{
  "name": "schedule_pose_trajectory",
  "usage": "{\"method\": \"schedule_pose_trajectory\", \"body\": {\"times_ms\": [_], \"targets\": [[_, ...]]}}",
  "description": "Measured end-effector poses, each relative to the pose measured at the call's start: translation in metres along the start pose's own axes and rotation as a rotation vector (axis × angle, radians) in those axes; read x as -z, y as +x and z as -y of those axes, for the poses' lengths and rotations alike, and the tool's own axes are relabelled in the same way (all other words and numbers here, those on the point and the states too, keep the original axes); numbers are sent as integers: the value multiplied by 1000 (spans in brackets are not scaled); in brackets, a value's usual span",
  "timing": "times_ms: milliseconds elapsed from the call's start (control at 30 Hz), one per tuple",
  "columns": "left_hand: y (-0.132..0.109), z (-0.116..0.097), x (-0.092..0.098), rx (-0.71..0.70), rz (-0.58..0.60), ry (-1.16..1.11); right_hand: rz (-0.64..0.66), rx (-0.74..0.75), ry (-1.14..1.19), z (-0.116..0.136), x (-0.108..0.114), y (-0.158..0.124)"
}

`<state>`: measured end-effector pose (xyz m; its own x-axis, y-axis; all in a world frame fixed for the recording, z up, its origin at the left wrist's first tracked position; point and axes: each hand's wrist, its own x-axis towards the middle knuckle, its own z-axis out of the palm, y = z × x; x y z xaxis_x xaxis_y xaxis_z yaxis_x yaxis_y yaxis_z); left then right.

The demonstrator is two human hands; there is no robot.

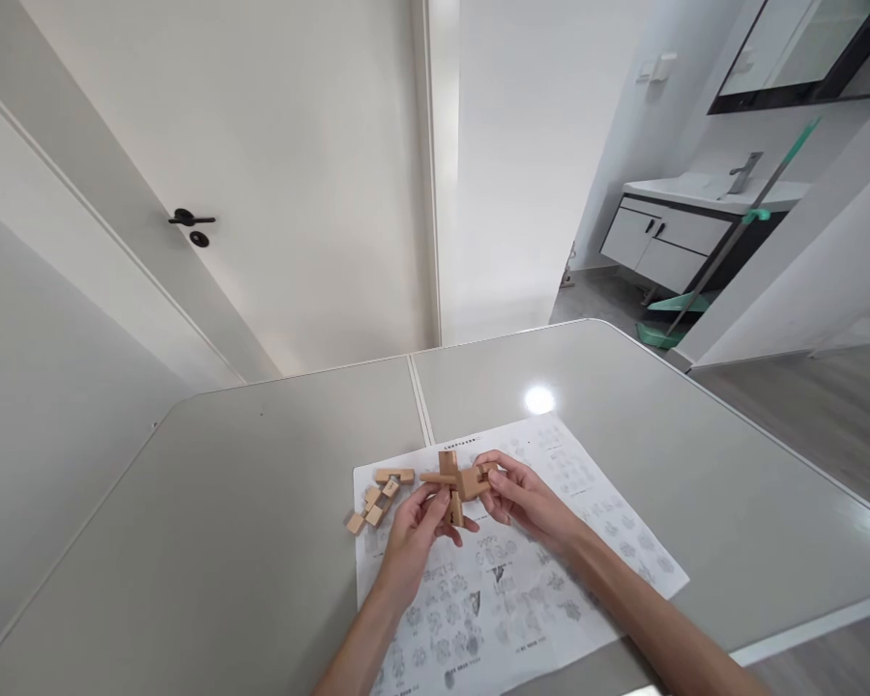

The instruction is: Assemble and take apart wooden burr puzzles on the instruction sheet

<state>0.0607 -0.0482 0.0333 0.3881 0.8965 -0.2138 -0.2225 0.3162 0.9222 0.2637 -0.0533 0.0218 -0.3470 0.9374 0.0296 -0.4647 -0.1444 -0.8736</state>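
Both my hands hold a partly built wooden burr puzzle (455, 483) just above a printed instruction sheet (536, 580) on a grey table (261, 503). My left hand (415, 530) grips the puzzle from below and the left, fingers curled round its sticks. My right hand (520, 495) pinches a piece on the puzzle's right side. Several loose wooden pieces (377, 498) lie to the left of the hands, at the sheet's upper left corner.
A white door with a black handle (190, 220) stands behind the table. To the right, an open doorway shows a bathroom vanity (681, 227) and a green mop (703, 280). A lamp's glare (539, 399) shines on the tabletop.
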Motion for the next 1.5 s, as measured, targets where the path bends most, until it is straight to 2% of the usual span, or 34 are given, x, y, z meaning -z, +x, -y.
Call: {"method": "schedule_pose_trajectory", "body": {"times_ms": [200, 367, 667, 733, 867, 933, 1167, 1267, 1500], "targets": [[1, 3, -1, -30, -15, -2, -96, 54, -196, -3, 0, 0], [0, 3, -1, -32, 0, -15, -114, 42, -221, -3, -1, 0], [-1, 3, -2, -32, 70, -129, 24, -11, -139, -6, -1, 0], [-1, 6, -3, -51, 84, -63, 11, -1, -209, -8, -3, 0], [-2, 13, -5, -130, 21, 233, -69, 32, -399, -12, -7, 0], [-4, 14, -6, -135, 14, 307, -102, 45, -444, -12, -8, 0], [-12, -6, -13, -86, 152, 232, -192, 43, -368, -11, -6, 1], [-10, -6, -13, -64, 193, 196, -195, 46, -324, -11, -5, 1], [-5, 10, -10, -43, 117, 158, -201, 47, -324, -7, -5, 2]]}}
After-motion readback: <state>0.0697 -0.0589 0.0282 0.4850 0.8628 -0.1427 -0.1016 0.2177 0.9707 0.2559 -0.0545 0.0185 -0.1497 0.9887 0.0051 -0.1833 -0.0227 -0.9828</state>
